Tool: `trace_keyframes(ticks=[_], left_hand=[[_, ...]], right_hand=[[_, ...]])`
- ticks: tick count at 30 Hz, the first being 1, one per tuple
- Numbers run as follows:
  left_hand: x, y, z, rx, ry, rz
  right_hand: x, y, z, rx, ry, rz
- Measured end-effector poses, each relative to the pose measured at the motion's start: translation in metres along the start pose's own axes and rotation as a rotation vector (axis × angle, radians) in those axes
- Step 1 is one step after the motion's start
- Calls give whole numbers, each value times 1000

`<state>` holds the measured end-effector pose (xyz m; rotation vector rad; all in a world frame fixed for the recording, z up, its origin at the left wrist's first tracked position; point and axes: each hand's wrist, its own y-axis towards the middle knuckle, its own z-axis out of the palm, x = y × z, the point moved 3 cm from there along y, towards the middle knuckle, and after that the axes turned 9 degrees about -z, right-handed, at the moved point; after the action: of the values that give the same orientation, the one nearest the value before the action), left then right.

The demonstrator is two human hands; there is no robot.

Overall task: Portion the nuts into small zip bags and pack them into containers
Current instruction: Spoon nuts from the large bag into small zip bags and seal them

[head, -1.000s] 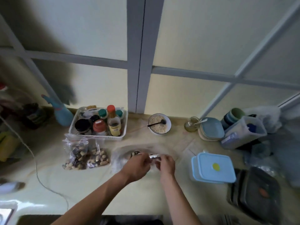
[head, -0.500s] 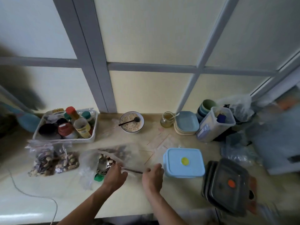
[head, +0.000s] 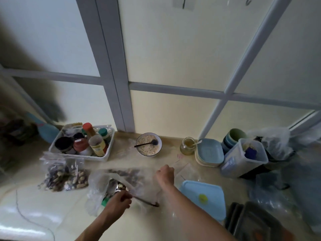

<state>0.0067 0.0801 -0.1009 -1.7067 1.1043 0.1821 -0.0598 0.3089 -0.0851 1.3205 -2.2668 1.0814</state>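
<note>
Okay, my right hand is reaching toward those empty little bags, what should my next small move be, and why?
Probably pinch one clear empty zip bag from the counter and bring it over to the metal spoon. The right hand sits at the bag's edge, while the left hand holds the spoon, loaded with nuts, in the large clear nut bag. Two filled small bags already lie on the left.
</note>
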Motion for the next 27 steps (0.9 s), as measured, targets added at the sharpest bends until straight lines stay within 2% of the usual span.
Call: trace_keyframes(ticks=[2, 5, 10, 14, 16, 19, 27], left_hand=[[7, 2, -8, 41, -43, -12], [12, 5, -25, 37, -109, -50], [13, 10, -35, -5, -96, -111], [3, 16, -31, -20, -69, -105], [-3, 20, -29, -17, -31, -96], [-5, 31, -28, 4, 13, -78], [-27, 27, -18, 63, -35, -36]], right_hand=[[-3, 24, -14, -38, -56, 4], [-7, 55, -32, -63, -288, -124], [-13, 79, -34, 223, -871, -500], [-21, 92, -31, 286, -1070, -576], [-23, 98, -29, 300, -1099, -591], [-25, 103, -32, 223, -1025, -580], [-38, 97, -53, -191, -623, -546]])
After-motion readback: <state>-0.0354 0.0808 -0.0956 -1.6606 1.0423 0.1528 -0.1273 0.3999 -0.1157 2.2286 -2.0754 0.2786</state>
